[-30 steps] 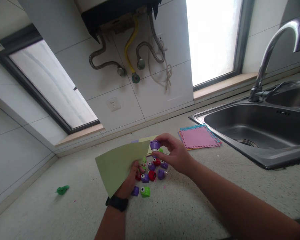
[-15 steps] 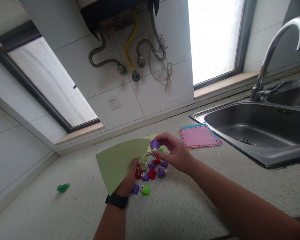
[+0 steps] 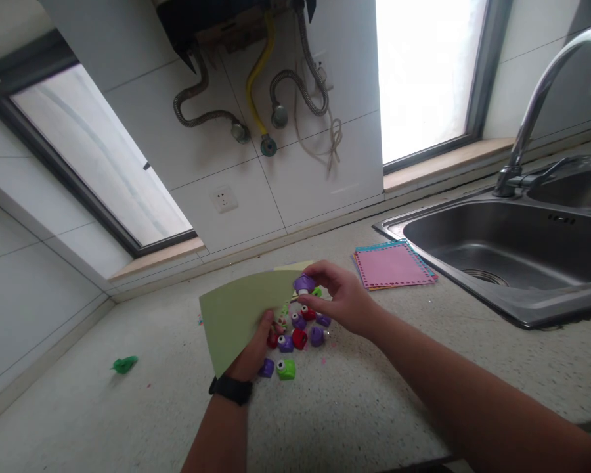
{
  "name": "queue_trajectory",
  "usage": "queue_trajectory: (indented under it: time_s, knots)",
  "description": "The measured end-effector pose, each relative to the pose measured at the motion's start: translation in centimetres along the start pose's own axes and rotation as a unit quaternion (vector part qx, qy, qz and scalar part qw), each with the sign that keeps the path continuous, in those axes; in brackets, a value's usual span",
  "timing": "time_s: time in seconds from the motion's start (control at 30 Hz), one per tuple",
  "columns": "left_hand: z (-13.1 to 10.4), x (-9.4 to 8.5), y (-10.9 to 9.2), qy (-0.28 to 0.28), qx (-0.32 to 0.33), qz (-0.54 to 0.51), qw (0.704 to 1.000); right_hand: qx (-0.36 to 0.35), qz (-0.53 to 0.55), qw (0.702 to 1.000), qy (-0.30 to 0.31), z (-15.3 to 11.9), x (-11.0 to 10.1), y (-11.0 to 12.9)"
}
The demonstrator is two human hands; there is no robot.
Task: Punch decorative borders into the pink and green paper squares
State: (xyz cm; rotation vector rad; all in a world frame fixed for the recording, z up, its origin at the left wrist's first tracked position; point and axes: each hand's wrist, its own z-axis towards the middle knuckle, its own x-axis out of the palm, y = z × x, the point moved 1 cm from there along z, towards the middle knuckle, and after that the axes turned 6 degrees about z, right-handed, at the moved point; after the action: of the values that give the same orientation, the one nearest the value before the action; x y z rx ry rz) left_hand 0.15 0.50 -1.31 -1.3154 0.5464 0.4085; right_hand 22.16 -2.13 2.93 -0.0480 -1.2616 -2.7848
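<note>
A pale green sheet of paper (image 3: 236, 314) is held up and slightly bent by my left hand (image 3: 256, 345), thumb on its near face and other fingers partly hidden. Between the thumb and fingers of my right hand (image 3: 342, 294) is a purple craft punch (image 3: 303, 284), at the sheet's right edge. Beneath the hands, several small punches lie on the counter, among them a red punch (image 3: 299, 339), a purple punch (image 3: 317, 337) and a light green punch (image 3: 286, 370) closest to me.
A stack of coloured sheets with punched borders, pink sheet (image 3: 394, 266) on top, lies right of my hands by the steel sink (image 3: 473, 243). Far left on the counter (image 3: 152, 414) sits a crumpled green thing (image 3: 124, 364). Pink scraps dot the surface.
The paper's left edge has swung a little to the right and up. The purple punch has tilted slightly in my right hand, still at the paper's edge.
</note>
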Motion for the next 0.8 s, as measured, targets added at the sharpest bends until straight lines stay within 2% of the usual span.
queue_trajectory:
  time_s: [0.1,0.2,0.47,0.63,0.8]
  knots:
    - [-0.2,-0.8,0.1,-0.065,0.019,0.055,0.996,0.038,0.014,0.999,0.013,0.2,0.0,-0.1]
    - [-0.5,-1.4,0.2,-0.113,0.037,0.052,0.992,0.091,0.030,0.995,0.036,0.4,0.0,-0.1]
    - [-0.6,-1.3,0.5,-0.039,0.054,0.024,0.997,0.258,0.069,0.959,0.092,0.0,0.3,-1.3]
    - [-0.7,-1.1,0.7,-0.008,0.054,-0.025,0.998,0.280,0.076,0.953,0.083,-0.4,0.9,-2.5]
    - [-0.7,-1.1,0.0,0.031,0.055,-0.092,0.994,0.305,0.088,0.946,0.068,-0.8,1.4,-3.7]
